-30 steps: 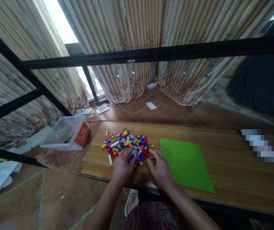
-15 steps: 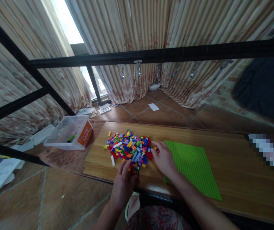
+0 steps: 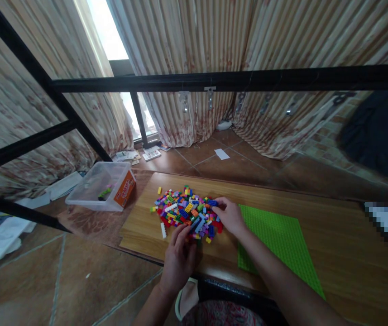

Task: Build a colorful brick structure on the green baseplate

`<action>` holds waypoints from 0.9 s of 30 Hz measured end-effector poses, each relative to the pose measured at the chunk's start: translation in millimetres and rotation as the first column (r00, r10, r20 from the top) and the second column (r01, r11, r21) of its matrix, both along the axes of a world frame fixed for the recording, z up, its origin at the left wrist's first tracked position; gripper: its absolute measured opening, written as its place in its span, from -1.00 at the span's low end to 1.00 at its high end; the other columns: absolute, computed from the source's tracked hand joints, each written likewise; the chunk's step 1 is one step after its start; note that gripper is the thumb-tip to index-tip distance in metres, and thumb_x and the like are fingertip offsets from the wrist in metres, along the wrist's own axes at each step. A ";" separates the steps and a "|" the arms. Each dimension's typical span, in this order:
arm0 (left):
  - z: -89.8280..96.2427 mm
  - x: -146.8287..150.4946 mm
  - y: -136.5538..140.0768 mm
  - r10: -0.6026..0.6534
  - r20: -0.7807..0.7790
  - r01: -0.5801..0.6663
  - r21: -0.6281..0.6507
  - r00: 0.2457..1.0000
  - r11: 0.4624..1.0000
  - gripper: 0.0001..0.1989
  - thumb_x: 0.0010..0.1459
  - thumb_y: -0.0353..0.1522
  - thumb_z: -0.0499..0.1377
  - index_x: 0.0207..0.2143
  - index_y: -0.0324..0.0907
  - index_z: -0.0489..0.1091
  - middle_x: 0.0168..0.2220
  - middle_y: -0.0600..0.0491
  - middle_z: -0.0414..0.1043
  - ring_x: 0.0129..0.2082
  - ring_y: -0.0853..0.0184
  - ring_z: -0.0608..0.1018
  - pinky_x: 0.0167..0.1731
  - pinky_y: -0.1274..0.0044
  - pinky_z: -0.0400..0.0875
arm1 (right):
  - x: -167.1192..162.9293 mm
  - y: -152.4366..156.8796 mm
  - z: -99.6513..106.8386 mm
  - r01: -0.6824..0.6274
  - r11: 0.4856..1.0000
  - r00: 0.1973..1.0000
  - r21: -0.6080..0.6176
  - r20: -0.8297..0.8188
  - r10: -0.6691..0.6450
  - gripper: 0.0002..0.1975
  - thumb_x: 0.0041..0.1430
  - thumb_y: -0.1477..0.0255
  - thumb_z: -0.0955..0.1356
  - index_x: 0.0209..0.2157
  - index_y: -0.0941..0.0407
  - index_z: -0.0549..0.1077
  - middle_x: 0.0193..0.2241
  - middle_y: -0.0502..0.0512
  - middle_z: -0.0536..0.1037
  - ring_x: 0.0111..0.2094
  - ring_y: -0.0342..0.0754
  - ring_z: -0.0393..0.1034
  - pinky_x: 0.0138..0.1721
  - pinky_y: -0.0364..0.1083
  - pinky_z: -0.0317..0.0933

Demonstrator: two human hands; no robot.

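A mixed pile of colourful toy building bricks (image 3: 180,208) lies on the wooden tabletop. My left hand (image 3: 179,258) rests at the pile's near edge, fingers curved, thumb apart, fingertips beside a grey-blue brick (image 3: 194,223). At the pile's right side, my right hand (image 3: 230,218) pinches a blue brick (image 3: 213,203) between thumb and fingers; the fingers partly cover it. Right of that hand lies a flat green studded baseplate (image 3: 278,240), partly under my right forearm. A white brick (image 3: 163,230) and a yellow brick (image 3: 160,190) lie just outside the pile.
A clear plastic box (image 3: 100,185) with an orange label stands left of the wooden tabletop (image 3: 136,226), a few pieces inside. A black metal bar (image 3: 166,83) crosses beyond, with clips hanging from it. Curtains (image 3: 210,40) hang behind. Papers (image 3: 221,154) lie on the tiled floor.
My right hand has moved slightly up at the pile's right edge and now has a blue brick at its fingertips. My left fingertips have shifted onto the near bricks. The view has turned slightly.
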State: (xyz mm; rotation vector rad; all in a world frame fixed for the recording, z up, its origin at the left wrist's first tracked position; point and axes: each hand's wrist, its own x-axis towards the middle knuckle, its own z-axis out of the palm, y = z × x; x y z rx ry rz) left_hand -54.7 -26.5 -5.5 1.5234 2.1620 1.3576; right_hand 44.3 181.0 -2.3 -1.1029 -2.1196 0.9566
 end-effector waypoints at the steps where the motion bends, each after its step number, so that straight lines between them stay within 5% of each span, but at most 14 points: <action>1: 0.9 -0.1 0.0 -0.003 0.024 0.003 0.005 1.000 1.000 -0.57 0.22 -0.42 0.09 0.14 -0.10 0.20 0.15 -0.14 0.23 -0.23 0.36 0.53 -0.25 0.46 0.52 | 1.7 0.1 -0.8 0.005 1.000 1.000 -0.014 -0.017 -0.005 -0.83 0.04 0.45 0.33 -0.29 0.13 0.49 -0.39 0.08 0.57 -0.36 -0.05 0.45 -0.25 -0.06 0.31; 6: 9.9 2.6 4.7 0.013 0.085 -0.015 0.021 0.996 1.000 -0.60 0.22 -0.39 0.10 0.12 -0.11 0.24 0.11 -0.16 0.27 -0.18 0.30 0.51 -0.21 0.42 0.50 | 9.8 -10.6 5.8 -0.002 1.000 0.997 -0.007 -0.079 0.001 -0.83 0.06 0.45 0.31 -0.27 0.12 0.47 -0.33 0.08 0.56 -0.31 -0.05 0.45 -0.20 -0.04 0.33; 9: 20.4 6.6 12.9 0.057 0.176 -0.064 0.033 0.983 0.997 -0.62 0.20 -0.33 0.14 0.08 -0.14 0.28 -0.02 -0.11 0.38 -0.19 0.28 0.51 -0.17 0.40 0.47 | 13.4 -27.8 23.0 -0.033 0.988 0.993 0.150 -0.110 0.050 -0.80 0.09 0.48 0.30 -0.22 0.10 0.46 -0.24 0.11 0.52 -0.20 -0.02 0.43 -0.12 -0.01 0.32; 13: 35.8 10.9 29.3 0.063 0.434 -0.096 0.055 0.899 0.994 -0.53 0.15 -0.23 0.19 0.09 -0.19 0.27 -0.17 -0.06 0.44 -0.37 0.35 0.50 -0.35 0.49 0.45 | 17.0 -57.9 52.3 -0.149 0.921 0.980 0.361 -0.073 0.187 -0.75 0.16 0.51 0.27 -0.13 0.04 0.45 -0.13 0.12 0.48 -0.09 0.00 0.41 -0.03 0.00 0.31; 16: 47.3 12.7 39.5 -0.034 0.590 -0.051 0.127 0.806 0.991 -0.50 0.10 -0.22 0.24 0.07 -0.20 0.28 -0.15 -0.05 0.47 -0.30 0.33 0.52 -0.28 0.49 0.45 | 20.1 -76.2 67.3 -0.256 0.863 0.959 0.436 0.004 0.283 -0.68 0.17 0.53 0.26 -0.06 0.01 0.45 -0.10 0.13 0.48 -0.05 0.02 0.39 -0.01 0.02 0.31; 20: 60.3 16.1 39.9 -0.151 0.661 0.004 0.218 0.735 0.976 -0.65 0.13 -0.25 0.22 -0.05 -0.19 0.37 -0.16 -0.01 0.50 -0.16 0.30 0.52 -0.07 0.47 0.41 | 25.1 -88.5 74.8 -0.267 0.869 0.950 0.416 -0.036 0.309 -0.62 0.21 0.52 0.26 0.06 0.03 0.37 -0.05 0.16 0.47 0.00 0.02 0.37 0.03 0.05 0.30; 23: 66.8 19.2 32.1 -0.158 0.640 0.038 0.197 0.752 0.980 -0.65 0.18 -0.23 0.17 -0.02 -0.19 0.36 -0.12 -0.02 0.49 -0.15 0.29 0.52 -0.08 0.48 0.41 | 30.1 -92.5 74.9 -0.227 0.915 0.952 0.333 -0.124 0.281 -0.61 0.21 0.47 0.30 0.08 0.04 0.34 -0.02 0.15 0.48 0.02 0.01 0.37 0.05 0.05 0.30; 27: 70.7 20.8 23.5 -0.177 0.627 0.096 0.162 0.758 0.982 -0.59 0.20 -0.20 0.14 0.05 -0.18 0.33 -0.04 -0.06 0.46 -0.07 0.24 0.50 -0.06 0.45 0.40 | 37.5 -94.6 73.6 -0.289 0.903 0.932 0.318 -0.124 0.342 -0.69 0.26 0.44 0.28 0.03 0.02 0.41 -0.08 0.12 0.55 -0.05 -0.02 0.44 0.04 0.04 0.31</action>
